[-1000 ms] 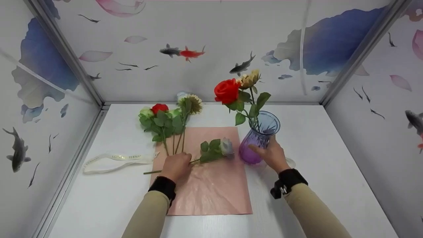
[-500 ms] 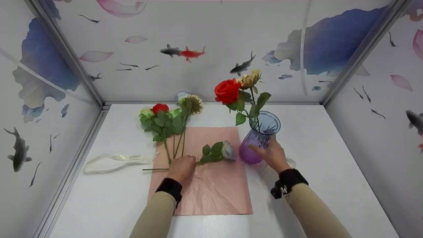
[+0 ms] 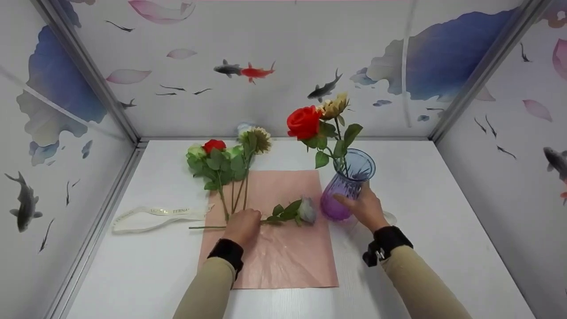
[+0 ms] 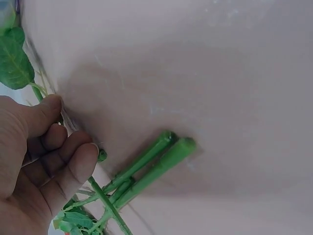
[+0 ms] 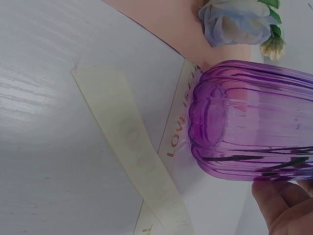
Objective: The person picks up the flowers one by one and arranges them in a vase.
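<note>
In the head view my left hand (image 3: 242, 226) pinches the stem of a pale blue-white rose (image 3: 306, 210), which lies sideways over pink wrapping paper (image 3: 283, 266). Its bloom points right; the stem end sticks out to the left. The left wrist view shows curled fingers (image 4: 80, 159) at the stem, the exact contact partly hidden. My right hand (image 3: 368, 208) grips a blue-to-purple glass vase (image 3: 339, 201), tilted slightly. A red rose (image 3: 304, 122) and a yellowish sunflower (image 3: 334, 106) stand in it. Their dark stems show through the purple glass (image 5: 230, 122) in the right wrist view.
Beyond the left hand lies a bunch of flowers (image 3: 217, 161) with green, red and yellow heads, stems on the paper. A cream lettered ribbon (image 3: 146, 218) loops at left; more ribbon (image 5: 127, 142) lies under the vase side. Printed panels (image 3: 283, 97) enclose the table.
My left hand has shifted right and slightly nearer along the rose's stem. The rose's bloom has swung toward the near side. My right hand and the vase have kept their place.
</note>
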Demonstrator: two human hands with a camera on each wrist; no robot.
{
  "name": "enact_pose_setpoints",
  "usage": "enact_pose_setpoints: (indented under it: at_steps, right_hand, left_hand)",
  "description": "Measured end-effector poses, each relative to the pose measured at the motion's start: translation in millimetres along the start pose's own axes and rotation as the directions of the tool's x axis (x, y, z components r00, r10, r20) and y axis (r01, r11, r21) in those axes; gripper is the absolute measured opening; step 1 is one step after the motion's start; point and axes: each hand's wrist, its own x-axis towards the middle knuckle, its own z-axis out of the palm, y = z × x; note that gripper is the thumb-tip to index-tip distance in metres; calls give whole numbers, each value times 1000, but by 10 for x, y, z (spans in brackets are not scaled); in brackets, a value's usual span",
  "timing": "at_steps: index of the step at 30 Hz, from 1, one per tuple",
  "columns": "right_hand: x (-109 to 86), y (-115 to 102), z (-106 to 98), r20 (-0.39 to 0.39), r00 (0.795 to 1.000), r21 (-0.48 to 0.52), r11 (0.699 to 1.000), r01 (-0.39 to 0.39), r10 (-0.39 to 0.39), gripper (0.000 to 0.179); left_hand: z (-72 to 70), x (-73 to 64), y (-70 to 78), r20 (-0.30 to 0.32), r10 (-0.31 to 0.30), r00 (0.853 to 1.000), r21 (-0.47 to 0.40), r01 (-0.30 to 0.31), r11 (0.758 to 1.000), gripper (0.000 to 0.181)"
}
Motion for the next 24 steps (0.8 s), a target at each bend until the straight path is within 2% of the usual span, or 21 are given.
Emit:
enact_pose_setpoints:
  at_steps: [6,13,20,24]
  right_hand:
    - [-9,1,-3,9,1000,-23,1000,19,-19,118]
    - [-4,-5,-16,11,1000,-9,1000,17,-17,118]
    - [-4,-5,-5,3,1000,-7,1000,24,-24,115]
    - [0,-14,-5,8,1000,3,1000,12,-12,115]
  left_hand:
    - [-92,24,-11,11,-8,1000,-42,9,999,12]
    - [-236,114,1,1,-23,1000,-20,23,1000,14]
    - [-425,191,75,-61,-47,997,-65,43,997,9]
    - [-529,232,131,-131,-53,990,-90,41,995,11]
